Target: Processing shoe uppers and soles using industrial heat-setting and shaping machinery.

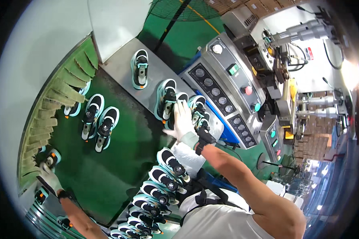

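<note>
My right hand (182, 121), in a white glove, lies over a black-and-white sneaker (182, 96) with a pale turquoise sole on the metal table; fingers stretched forward, thumb spread aside. Sneakers stand close on both sides, one to the left (166, 99) and another to the right (197, 104). Far to the left, my gloved left hand (48, 178) has its fingers closed at the end of a sneaker (52, 158) beside the green strip curtain (40, 131). The grip itself is partly hidden.
On the green belt (123, 175) stand a pair of sneakers (99, 119). One sneaker (140, 69) sits at the table's far end. A row of sneakers (147, 205) lines the near side. To the right is a machine with gauges and buttons (227, 87); a wire-guarded fan (183, 10) stands behind.
</note>
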`<state>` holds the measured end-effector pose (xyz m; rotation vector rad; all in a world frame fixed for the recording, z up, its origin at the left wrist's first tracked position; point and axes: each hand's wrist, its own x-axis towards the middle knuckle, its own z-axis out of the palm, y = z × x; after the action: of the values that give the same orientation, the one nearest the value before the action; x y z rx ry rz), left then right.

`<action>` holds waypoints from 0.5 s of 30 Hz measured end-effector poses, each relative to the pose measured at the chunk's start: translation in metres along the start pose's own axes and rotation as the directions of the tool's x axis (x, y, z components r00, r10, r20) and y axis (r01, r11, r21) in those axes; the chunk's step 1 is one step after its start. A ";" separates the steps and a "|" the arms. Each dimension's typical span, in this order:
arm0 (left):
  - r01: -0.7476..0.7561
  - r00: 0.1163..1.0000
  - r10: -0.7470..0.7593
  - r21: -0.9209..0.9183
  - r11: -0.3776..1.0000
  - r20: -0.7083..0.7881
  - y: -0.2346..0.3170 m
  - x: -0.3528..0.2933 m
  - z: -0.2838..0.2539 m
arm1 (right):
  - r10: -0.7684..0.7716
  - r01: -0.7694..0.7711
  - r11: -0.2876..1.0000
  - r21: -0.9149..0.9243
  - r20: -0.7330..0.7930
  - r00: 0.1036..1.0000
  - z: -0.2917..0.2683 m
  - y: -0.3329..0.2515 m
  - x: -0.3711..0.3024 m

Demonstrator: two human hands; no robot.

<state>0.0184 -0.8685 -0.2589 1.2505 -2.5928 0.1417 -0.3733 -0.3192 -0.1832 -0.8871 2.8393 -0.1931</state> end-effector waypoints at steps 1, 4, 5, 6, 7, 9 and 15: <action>0.145 0.980 -0.130 -0.091 0.985 0.149 0.019 -0.009 -0.015 | 0.001 0.000 1.000 0.025 -0.033 0.999 0.000 0.006 0.006; 0.196 0.969 -0.166 -0.161 0.967 0.181 0.055 -0.057 -0.051 | 0.072 -0.057 0.989 0.139 -0.110 0.991 0.000 0.008 0.022; 0.156 0.981 -0.121 -0.235 0.959 0.154 0.059 -0.074 -0.060 | 0.095 -0.081 0.983 0.162 -0.079 0.992 -0.003 0.007 0.031; 0.203 0.976 -0.143 -0.434 0.878 0.166 0.067 -0.097 -0.065 | 0.118 -0.107 0.977 0.184 -0.049 0.992 -0.007 0.007 0.036; 0.277 0.947 -0.131 -0.538 0.796 0.293 0.092 -0.108 -0.076 | 0.091 -0.066 0.981 0.181 -0.133 0.987 -0.008 0.017 0.030; 0.176 0.964 -0.023 -0.570 0.803 0.265 0.126 -0.137 -0.112 | -0.025 0.083 0.924 0.374 -0.159 0.987 -0.040 0.011 0.010; -0.164 0.886 0.437 -0.778 0.607 0.154 0.357 -0.168 -0.248 | -0.277 0.268 0.698 0.664 -0.095 0.956 -0.146 -0.001 -0.157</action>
<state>-0.1128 -0.4689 -0.0572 0.5279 -2.6120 -1.0793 -0.2734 -0.2193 -0.0219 -1.0910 2.2844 -1.1630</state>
